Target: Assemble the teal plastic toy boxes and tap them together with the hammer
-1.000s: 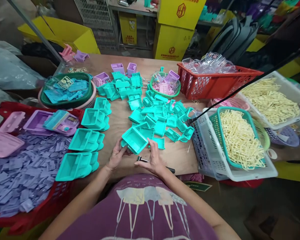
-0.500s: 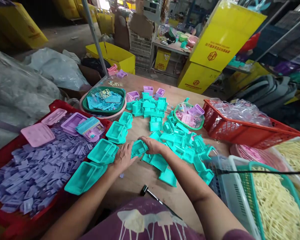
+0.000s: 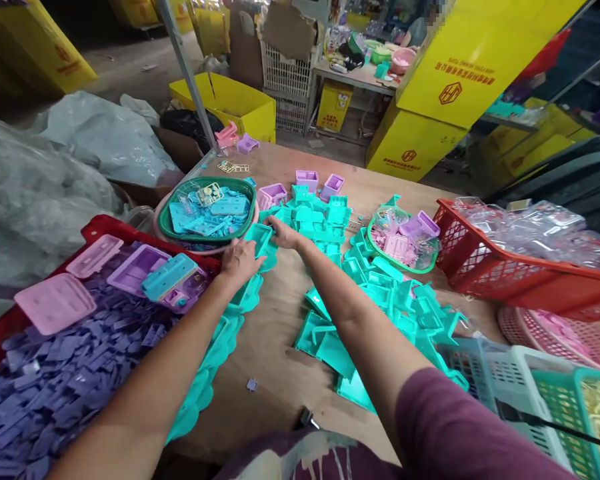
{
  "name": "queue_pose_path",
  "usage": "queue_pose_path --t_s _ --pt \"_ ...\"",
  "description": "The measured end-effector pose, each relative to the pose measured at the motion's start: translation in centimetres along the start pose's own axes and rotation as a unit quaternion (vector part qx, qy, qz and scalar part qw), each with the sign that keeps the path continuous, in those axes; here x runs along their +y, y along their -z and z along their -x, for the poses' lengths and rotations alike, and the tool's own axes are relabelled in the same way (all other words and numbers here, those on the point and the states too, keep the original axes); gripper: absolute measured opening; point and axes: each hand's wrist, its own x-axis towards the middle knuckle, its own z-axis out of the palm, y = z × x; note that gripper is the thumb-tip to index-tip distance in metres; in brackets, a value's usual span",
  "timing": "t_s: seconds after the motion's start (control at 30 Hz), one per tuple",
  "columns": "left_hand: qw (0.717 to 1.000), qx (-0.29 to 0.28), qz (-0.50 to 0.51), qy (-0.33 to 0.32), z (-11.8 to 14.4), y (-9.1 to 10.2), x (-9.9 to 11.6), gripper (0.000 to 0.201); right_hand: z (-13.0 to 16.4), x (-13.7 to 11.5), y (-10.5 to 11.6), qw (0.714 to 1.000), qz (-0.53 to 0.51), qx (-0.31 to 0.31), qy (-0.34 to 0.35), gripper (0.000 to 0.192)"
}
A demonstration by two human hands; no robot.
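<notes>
Both my hands reach far across the wooden table point(image 3: 280, 333). My left hand point(image 3: 237, 259) and my right hand point(image 3: 284, 235) together grip a teal plastic tray piece point(image 3: 261, 241), held just right of the green basket point(image 3: 173, 230) of light-blue parts. Under my left forearm runs a row of stacked teal trays point(image 3: 215, 353). A loose heap of teal pieces point(image 3: 380, 293) lies to the right of my right arm.
A red crate point(image 3: 100, 230) of purple chips sits at left, with pink and purple lids on top. A red basket point(image 3: 505, 283) of clear packets stands at right, white and teal baskets point(image 3: 505, 380) nearer. A small hammer point(image 3: 304, 419) lies at the table's near edge.
Both hands have carried the teal tray piece away from me, from the table's near edge to the far end of the stacked row by the green basket. The view has swung left and forward.
</notes>
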Motion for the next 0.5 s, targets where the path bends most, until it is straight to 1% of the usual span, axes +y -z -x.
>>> queue_pose_path --t_s 0.07,0.13,0.23,0.3,0.33,0.43,0.5 --pt "0.999 -0.013 -0.023 0.021 -1.0 -0.4 0.6 0.034 -0.5 0.1 -1.7 0.999 0.013 0.014 -0.029 0.043" --pt "0.999 -0.01 -0.031 0.026 -1.4 -0.7 1.1 0.028 -0.2 0.2 -2.8 0.998 0.033 0.027 -0.053 0.046" --pt "0.999 -0.005 -0.037 0.02 -1.8 -1.0 1.5 0.029 1.3 0.6 -3.1 0.994 0.073 0.033 -0.076 0.054" --pt "0.999 -0.006 -0.044 0.023 -2.0 -1.3 1.6 0.03 2.7 1.3 -2.3 0.988 0.103 0.04 -0.11 0.057" --pt "0.999 -0.008 -0.047 0.025 -2.2 -1.3 1.7 0.03 3.6 1.8 -1.8 0.981 0.12 0.051 -0.142 0.056" --pt "0.998 -0.016 -0.055 0.032 -2.3 -1.2 1.9 0.03 6.5 3.3 0.3 0.946 0.167 0.099 -0.261 0.051" --pt "0.998 -0.009 -0.057 0.033 -2.1 -0.7 2.1 0.031 8.2 4.2 1.8 0.925 0.186 0.108 -0.312 0.041"
